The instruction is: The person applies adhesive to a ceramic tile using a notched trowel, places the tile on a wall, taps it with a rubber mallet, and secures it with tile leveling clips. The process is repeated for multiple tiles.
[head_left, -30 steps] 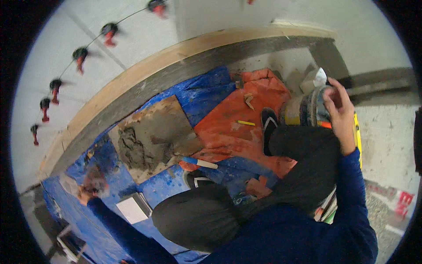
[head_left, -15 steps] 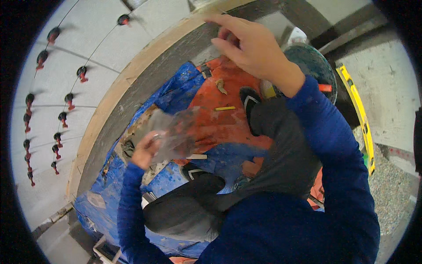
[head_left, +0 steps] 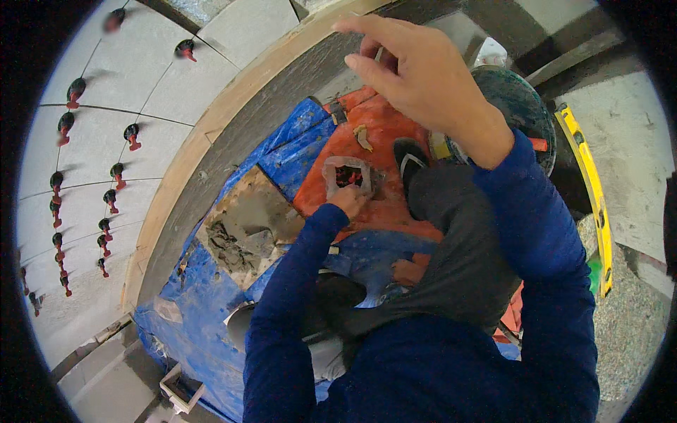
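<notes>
A clear plastic bag stands with its mouth open above the orange sheet, and small red and black pieces show inside it. My left hand is closed on the near side of this bag; its fingertips are partly hidden. Higher up, my right hand is raised near the wooden edge. Its thumb and forefinger are apart, the other fingers are curled, and nothing shows between them. On the large pale tiles at left sit several tile-levelling clips with black round bases and red handles.
Orange sheet and blue tarp cover the floor around my legs. A board with grey mortar lies left of the bag. At right are a dark bucket and a yellow spirit level. A wooden strip borders the tiles.
My left hand has carried the plastic bag rightward and farther out, from over the mortar board to over the orange sheet. My right hand stays raised, in almost the same pose.
</notes>
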Demonstrator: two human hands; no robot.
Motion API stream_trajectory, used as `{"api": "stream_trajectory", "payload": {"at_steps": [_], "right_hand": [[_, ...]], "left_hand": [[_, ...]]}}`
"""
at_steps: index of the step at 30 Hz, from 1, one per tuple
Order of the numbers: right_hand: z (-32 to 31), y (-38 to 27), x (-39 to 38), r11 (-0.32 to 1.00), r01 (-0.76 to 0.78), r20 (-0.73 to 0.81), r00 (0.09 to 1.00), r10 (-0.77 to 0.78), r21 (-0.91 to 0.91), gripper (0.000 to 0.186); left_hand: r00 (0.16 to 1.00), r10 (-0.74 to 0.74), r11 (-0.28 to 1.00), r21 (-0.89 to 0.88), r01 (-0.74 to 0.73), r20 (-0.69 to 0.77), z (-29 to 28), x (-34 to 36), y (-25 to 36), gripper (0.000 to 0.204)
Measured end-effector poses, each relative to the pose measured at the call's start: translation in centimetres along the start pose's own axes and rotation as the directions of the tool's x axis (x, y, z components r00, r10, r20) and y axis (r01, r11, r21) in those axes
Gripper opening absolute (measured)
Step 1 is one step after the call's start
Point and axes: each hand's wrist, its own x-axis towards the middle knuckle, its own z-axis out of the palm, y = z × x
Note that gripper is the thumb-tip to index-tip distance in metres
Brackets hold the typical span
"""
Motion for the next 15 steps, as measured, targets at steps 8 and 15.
{"api": "stream_trajectory", "payload": {"at_steps": [8, 15], "right_hand": [[1.5, -0.1, -0.7, 0.973, 0.153, 0.023, 0.988, -0.151, -0.171, 0.035], [4.4, -3.1, -3.5, 0.964, 0.264, 0.291, 0.920, -0.263, 0.037, 0.022]], "left_hand": [[0.866, -0.499, 0.858, 0.146, 0.492, 0.013, 4.5, 8.1, -4.4, 0.030], [0.769, -0.602, 0.773, 0.084, 0.629, -0.215, 6.8, 10.2, -2.9, 0.035]]}}
